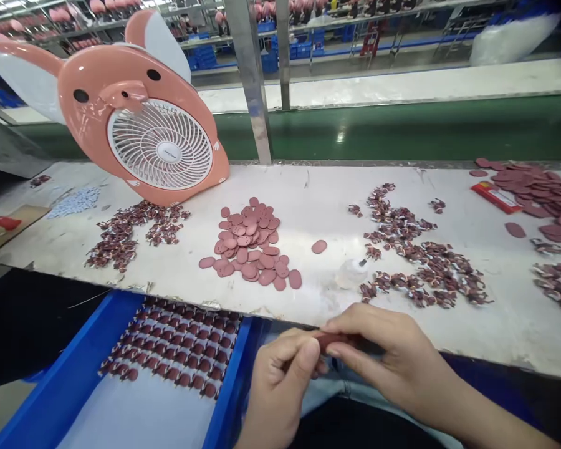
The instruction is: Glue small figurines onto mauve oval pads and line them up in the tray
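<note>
My left hand (280,380) and my right hand (383,355) meet just below the table's front edge. Together they pinch one small dark pink oval piece (330,340) between thumbs and fingertips; most of it is hidden by the fingers. On the white table above them lies a pile of pink oval discs (250,246), with one stray disc (318,246) to its right. A small clear bottle (353,272) lies beside scattered dark brown and white small parts (421,262).
A pink animal-shaped fan (144,125) stands at the back left. A blue tray (75,380) at my lower left holds rows of finished pieces (177,346). More small parts (121,234) lie left; more discs (537,193) and a red box (495,196) lie far right.
</note>
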A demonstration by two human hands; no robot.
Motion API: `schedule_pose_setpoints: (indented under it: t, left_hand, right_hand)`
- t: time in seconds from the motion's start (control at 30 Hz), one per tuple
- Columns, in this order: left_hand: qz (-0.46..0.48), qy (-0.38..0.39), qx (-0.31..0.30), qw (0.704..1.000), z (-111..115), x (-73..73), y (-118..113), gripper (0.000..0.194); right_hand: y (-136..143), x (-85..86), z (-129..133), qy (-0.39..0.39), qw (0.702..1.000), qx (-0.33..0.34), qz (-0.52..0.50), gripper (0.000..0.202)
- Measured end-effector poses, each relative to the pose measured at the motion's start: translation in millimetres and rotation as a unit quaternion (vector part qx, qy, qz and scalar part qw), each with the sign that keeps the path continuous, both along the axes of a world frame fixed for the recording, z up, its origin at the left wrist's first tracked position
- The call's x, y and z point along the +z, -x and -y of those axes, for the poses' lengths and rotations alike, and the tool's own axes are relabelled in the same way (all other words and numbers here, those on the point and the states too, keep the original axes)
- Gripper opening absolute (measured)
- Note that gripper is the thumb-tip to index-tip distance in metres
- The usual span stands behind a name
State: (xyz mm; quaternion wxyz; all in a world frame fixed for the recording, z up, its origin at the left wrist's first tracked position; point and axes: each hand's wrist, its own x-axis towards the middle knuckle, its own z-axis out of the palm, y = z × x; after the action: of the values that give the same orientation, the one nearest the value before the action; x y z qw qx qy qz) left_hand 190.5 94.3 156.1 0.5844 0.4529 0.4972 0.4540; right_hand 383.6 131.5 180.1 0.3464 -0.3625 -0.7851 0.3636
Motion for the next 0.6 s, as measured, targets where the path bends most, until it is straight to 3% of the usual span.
schedule_pose_setpoints:
  t: [0.1,0.17,0.27,0.33,0.4,0.47,0.53,0.57,0.6]
  left_hand:
    - [0.079,0.095,-0.097,0.988,8.4,-6.7,2.9,0.042]
    - [0.156,0.186,-0.164,0.956,10.3,-14.3,4.3,0.049]
    - [0.228,0.287,-0.205,0.908,11.2,-29.9,3.7,0.047]
    - [0.264,0.311,-0.222,0.886,12.7,-40.5,2.3,0.048]
    - [0.306,0.315,-0.231,0.868,15.9,-48.9,0.5,0.050]
    - [0.348,0.302,-0.210,0.862,19.8,-54.8,-0.8,0.049]
    - [0.389,0.269,-0.177,0.863,22.6,-59.2,-1.2,0.044]
    - [0.407,0.249,-0.165,0.863,23.1,-60.9,-1.3,0.042]
    - [0.420,0.230,-0.160,0.863,23.1,-62.4,-1.3,0.041]
  right_hand:
    - [-4.9,-7.2,3.4,0.094,0.993,0.066,0.002,0.014]
    - [-8.7,-4.1,3.5,0.126,0.984,0.122,0.032,0.016]
    - [-9.1,0.1,3.6,0.134,0.970,0.191,0.061,0.020]
    - [-8.9,-2.6,4.3,0.117,0.970,0.205,0.057,0.016]
    - [-11.1,-10.2,5.4,0.056,0.988,0.139,0.033,0.015]
    - [-15.5,-19.9,7.4,-0.029,0.999,-0.045,-0.004,0.021]
    - [-19.1,-27.3,11.0,-0.085,0.971,-0.221,-0.048,0.019]
    - [-19.7,-29.2,13.3,-0.093,0.960,-0.257,-0.068,0.018]
    - [-19.3,-30.0,15.8,-0.089,0.961,-0.247,-0.086,0.018]
